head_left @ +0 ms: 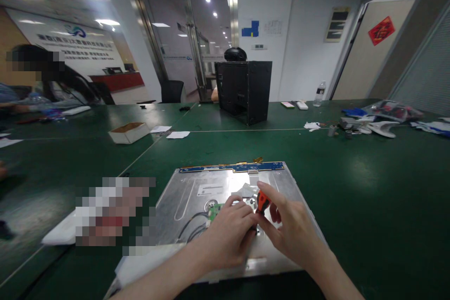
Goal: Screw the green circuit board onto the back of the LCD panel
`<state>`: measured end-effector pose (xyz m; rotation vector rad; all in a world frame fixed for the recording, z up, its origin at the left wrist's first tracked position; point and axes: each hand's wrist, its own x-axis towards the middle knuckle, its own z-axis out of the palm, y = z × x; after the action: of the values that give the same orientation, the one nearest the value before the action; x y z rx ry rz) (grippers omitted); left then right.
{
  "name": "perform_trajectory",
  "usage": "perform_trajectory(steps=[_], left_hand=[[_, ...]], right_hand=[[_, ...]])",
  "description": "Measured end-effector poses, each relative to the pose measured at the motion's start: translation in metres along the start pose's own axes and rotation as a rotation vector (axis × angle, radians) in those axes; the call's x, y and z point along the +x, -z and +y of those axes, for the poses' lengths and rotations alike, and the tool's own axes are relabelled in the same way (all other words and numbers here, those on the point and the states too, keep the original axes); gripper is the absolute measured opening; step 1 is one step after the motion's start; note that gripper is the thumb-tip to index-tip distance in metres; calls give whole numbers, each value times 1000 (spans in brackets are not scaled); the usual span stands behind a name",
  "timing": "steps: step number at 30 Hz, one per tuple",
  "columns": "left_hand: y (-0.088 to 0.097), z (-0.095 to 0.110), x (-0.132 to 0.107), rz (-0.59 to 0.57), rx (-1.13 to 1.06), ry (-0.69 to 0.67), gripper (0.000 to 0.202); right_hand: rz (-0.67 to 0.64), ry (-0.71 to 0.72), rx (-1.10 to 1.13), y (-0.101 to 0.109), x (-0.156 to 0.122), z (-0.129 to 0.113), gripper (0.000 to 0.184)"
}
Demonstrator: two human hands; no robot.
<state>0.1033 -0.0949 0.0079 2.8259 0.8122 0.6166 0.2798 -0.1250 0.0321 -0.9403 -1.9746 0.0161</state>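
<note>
A flat silver metal panel [190,187], resembling the back of a display, lies on the table before me. Along its far edge runs a blue circuit strip [225,168]. My right hand [291,225] grips an orange and black screwdriver [262,200] between thumb and fingers, its handle upright over the panel's middle. Against it, my left hand [232,225] rests with curled fingers near the screwdriver's lower end; what they pinch is hidden. Partly under the left hand is a green circuit board [213,212], with black cables [191,225] leading off to the left.
A black computer case [242,91] stands across the green table [369,197]. An open box [129,133] and paper slips [178,135] lie left of it. Bagged items [393,110], loose parts [351,124] and a bottle [319,93] are at right. A person [59,79] sits far left.
</note>
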Motion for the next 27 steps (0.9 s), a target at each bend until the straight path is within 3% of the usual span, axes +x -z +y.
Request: perform_trajectory(steps=[7,15,22,27], left_hand=[[0,-1,0,-38,8,2,10],[0,-1,0,-29,-3,13,8],[1,-1,0,-24,-20,-9,14],[0,-1,0,-37,1,2,12]], right_hand=[[-79,-41,84,4,0,-2,59],[4,8,-17,1,1,0,53],[-60,-2,61,3,-1,-1,59],[-28,-22,47,2,-1,-1,55]])
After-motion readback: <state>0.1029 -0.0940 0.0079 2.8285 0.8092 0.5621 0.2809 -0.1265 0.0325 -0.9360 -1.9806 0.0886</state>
